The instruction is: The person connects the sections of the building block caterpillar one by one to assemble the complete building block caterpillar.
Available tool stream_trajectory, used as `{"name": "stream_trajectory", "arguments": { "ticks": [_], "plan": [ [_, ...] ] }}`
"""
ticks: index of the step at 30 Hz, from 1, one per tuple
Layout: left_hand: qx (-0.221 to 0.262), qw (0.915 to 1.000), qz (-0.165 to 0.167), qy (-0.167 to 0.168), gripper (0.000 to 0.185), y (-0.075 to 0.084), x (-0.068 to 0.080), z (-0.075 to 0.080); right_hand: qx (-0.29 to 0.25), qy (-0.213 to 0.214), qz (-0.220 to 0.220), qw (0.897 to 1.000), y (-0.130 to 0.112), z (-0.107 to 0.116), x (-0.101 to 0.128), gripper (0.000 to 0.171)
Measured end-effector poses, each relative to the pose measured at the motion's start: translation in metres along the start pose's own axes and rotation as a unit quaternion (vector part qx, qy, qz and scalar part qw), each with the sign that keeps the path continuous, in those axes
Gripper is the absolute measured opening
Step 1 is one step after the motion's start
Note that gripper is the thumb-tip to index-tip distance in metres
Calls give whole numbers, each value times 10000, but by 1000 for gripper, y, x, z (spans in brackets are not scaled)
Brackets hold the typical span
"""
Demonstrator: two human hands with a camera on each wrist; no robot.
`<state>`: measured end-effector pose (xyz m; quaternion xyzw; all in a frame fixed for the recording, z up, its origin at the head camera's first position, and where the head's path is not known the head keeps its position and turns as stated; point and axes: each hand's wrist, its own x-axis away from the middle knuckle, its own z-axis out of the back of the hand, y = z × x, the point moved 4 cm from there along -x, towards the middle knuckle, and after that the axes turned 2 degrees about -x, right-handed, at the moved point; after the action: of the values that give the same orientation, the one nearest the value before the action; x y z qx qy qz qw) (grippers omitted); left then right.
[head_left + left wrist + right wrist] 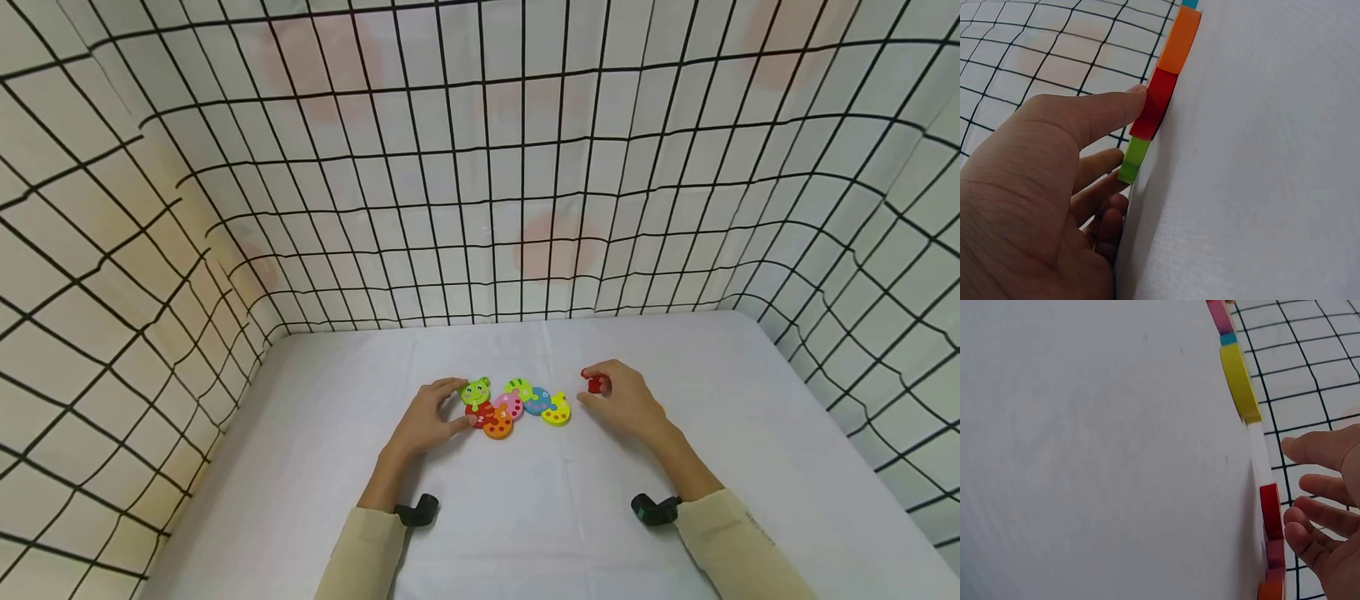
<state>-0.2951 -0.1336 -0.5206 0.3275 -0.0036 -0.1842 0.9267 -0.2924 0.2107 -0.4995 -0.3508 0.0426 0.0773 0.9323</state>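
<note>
A jointed caterpillar puzzle of colourful round pieces lies on the white table. Its green smiling head [475,392] is at the left, with a red piece [480,414], an orange piece [498,423] and others running right to a yellow piece [557,410]. My left hand [426,421] touches the left end, thumb on the red piece and fingertips beside the green head. Over a separate red piece [1270,511] hovers my right hand [622,400], thumb and fingers apart. In the head view this hand mostly hides the loose pieces beneath it.
Pink [1275,553] and orange [1270,590] loose pieces lie past the separate red one in the right wrist view. A white wall with a black grid [487,200] encloses the table [525,533] at the back and sides. Each wrist wears a small black camera [655,509].
</note>
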Motion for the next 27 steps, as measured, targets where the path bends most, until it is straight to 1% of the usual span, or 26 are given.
{"name": "stream_trajectory", "arguments": {
  "ticks": [5, 8, 13, 15, 20, 27],
  "plan": [
    [-21, 10000, -7, 1, 63, -3, -1, 0, 10, -30, -85, 10000, 14, 5, -4, 44],
    [15, 10000, 15, -8, 63, -3, -1, -1, 40, -171, -63, 9998, 17, 6, -5, 45],
    [14, 10000, 32, -31, 64, -2, 0, -2, 240, -418, -3, 9988, 18, 6, -7, 48],
    [10, 10000, 62, -65, 64, -2, 1, -2, 312, -439, 9, 9985, 17, 5, -7, 46],
    [11, 10000, 69, -55, 63, -3, 0, -3, 361, -398, -16, 9986, 15, 5, -9, 35],
    [-24, 10000, -37, 13, 62, -1, 0, -1, 465, -507, -158, 9975, 13, 5, -9, 49]
  ]
}}
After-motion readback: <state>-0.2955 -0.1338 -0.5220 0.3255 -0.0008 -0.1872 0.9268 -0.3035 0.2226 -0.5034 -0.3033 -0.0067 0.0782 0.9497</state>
